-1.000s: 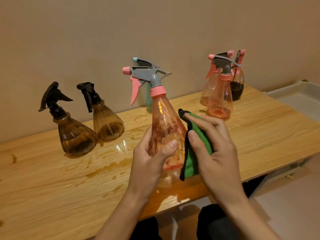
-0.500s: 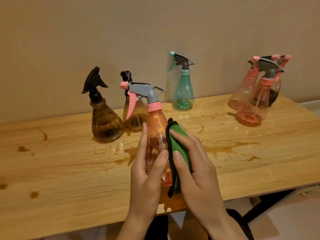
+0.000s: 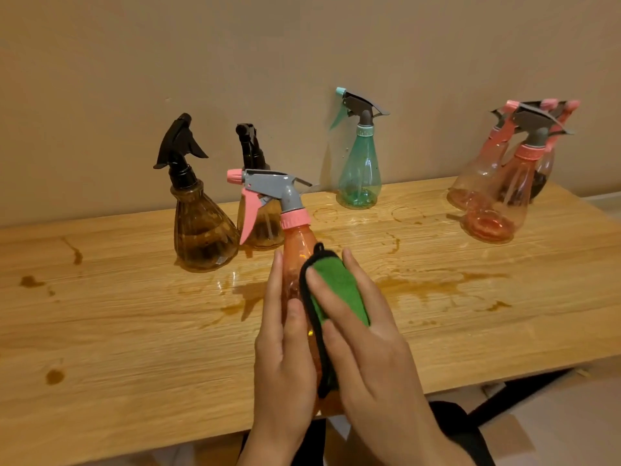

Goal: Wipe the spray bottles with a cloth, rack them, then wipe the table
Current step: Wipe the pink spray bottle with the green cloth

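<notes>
Above wooden table (image 3: pixel 117 331), left hand (image 3: pixel 285 368) gripping orange spray bottle (image 3: pixel 297 250), right hand (image 3: pixel 373 351) pinching green cloth (image 3: pixel 339 290) against it, bottle base hidden behind both hands

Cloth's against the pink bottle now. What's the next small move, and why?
Probably rotate the pink bottle slightly in the left hand and stroke the green cloth downward. The right hand holds the cloth against only one side of the body, so the other sides likely are not wiped yet.
</notes>
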Demonstrator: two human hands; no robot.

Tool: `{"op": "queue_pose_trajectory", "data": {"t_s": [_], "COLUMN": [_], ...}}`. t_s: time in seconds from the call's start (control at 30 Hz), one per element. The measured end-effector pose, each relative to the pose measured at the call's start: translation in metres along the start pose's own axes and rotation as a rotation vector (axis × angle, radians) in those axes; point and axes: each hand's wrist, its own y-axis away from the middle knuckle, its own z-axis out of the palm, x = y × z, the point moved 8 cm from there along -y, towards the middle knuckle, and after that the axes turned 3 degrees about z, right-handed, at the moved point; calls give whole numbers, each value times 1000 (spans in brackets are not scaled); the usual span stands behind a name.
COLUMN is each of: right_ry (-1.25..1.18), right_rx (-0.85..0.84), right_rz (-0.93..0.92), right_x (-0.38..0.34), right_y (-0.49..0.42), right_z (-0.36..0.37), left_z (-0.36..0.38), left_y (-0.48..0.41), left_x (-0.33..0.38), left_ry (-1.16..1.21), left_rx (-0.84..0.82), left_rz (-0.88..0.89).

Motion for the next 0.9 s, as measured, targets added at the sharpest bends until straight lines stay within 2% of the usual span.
{"op": "queue_pose_trajectory", "data": {"t_s": [0.1, 0.27, 0.43, 0.57, 0.8, 0.9], "right_ry": [15, -66, -13, 84, -84, -100], "right_rx": [53, 68, -23, -4, 43, 50], "right_rz": [12, 74, -23, -28, 84, 91], "right_x": [0, 0, -5, 0, 5, 4], "right_y": [19, -13, -14, 21, -4, -14], "right_z": [6, -14, -11, -1, -8, -14], "left_z": [-1, 9, 5, 0, 7, 9], "left_y": [1, 6, 5, 4, 9, 8], "left_x": [-2, 4, 3, 0, 2, 2], "left_ry": [-6, -180, -142, -72, -233, -210], "left_rx": [-19, -150, -97, -58, -147, -165], "left_rz": [12, 132, 134, 67, 122, 115]}}
